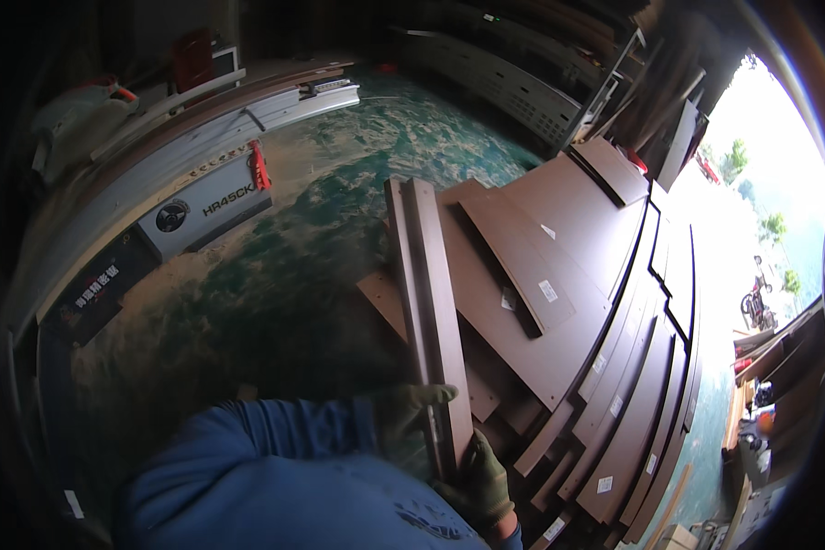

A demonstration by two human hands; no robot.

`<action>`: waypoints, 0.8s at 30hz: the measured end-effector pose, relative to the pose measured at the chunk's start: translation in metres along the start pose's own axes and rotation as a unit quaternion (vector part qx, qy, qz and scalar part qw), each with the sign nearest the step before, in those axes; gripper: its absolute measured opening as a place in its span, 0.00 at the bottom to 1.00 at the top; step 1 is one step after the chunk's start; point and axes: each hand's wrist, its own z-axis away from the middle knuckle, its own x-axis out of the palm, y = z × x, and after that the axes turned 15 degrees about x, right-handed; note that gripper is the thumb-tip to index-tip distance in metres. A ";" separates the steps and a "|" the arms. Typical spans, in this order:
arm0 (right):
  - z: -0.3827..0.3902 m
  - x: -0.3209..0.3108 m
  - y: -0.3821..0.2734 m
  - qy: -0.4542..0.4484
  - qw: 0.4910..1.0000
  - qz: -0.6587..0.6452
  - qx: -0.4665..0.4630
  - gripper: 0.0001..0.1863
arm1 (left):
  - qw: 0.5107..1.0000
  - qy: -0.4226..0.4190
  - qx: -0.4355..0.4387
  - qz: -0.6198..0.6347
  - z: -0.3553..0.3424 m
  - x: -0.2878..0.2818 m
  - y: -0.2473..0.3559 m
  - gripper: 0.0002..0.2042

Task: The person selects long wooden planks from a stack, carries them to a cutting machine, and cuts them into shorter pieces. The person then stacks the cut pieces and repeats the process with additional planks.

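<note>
Head view: hands (486, 481) (gloved) on brown boards (436, 293)

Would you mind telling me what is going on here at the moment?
A person in a blue top, wearing gloves, is holding a long brown piece near its closer end. The right hand grasps the end, while the left hand lies across it from the left. To the right is an uneven stack of brown boards, several bearing white labels; to the left stands a grey machine.
</note>
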 end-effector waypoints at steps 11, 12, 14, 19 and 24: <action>-0.167 0.131 -0.105 -0.208 0.937 -0.230 0.157 0.38 | 0.997 0.067 -0.042 0.005 -0.041 -0.229 0.060 0.26; -0.190 0.151 -0.120 -0.202 0.936 -0.232 0.170 0.36 | 0.998 0.032 0.047 0.015 -0.048 -0.262 0.064 0.25; -0.236 0.185 -0.153 -0.190 0.928 -0.242 0.210 0.34 | 0.998 0.040 0.052 0.006 -0.069 -0.326 0.077 0.20; -0.312 0.227 -0.233 -0.186 0.929 -0.301 0.106 0.35 | 0.977 -0.054 0.020 0.204 -0.139 -0.426 0.155 0.15; -0.375 0.246 -0.283 -0.138 0.930 -0.258 0.223 0.36 | 0.989 -0.010 0.011 0.145 -0.155 -0.411 0.274 0.17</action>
